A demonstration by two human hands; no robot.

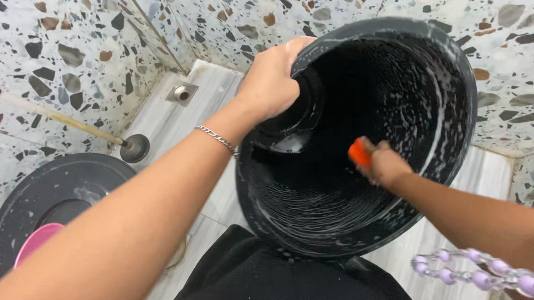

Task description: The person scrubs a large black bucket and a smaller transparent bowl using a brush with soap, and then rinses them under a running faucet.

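A large black plastic bin (437, 97) is tilted toward me, its open mouth facing up, with soapy foam streaked on its ribbed inner wall. My left hand (271, 78) grips the bin's upper left rim; a silver chain bracelet sits on that wrist. My right hand (383, 164) reaches inside the bin and is closed on an orange scrubber (359, 153) pressed against the inner wall. A string of pale purple beads (483, 274) hangs by my right forearm.
A black round lid (49, 194) lies at the lower left with a pink object (35, 242) on it. A plunger with a wooden handle (132, 145) leans by the speckled terrazzo wall. A floor drain (182, 93) sits in the marble floor's corner.
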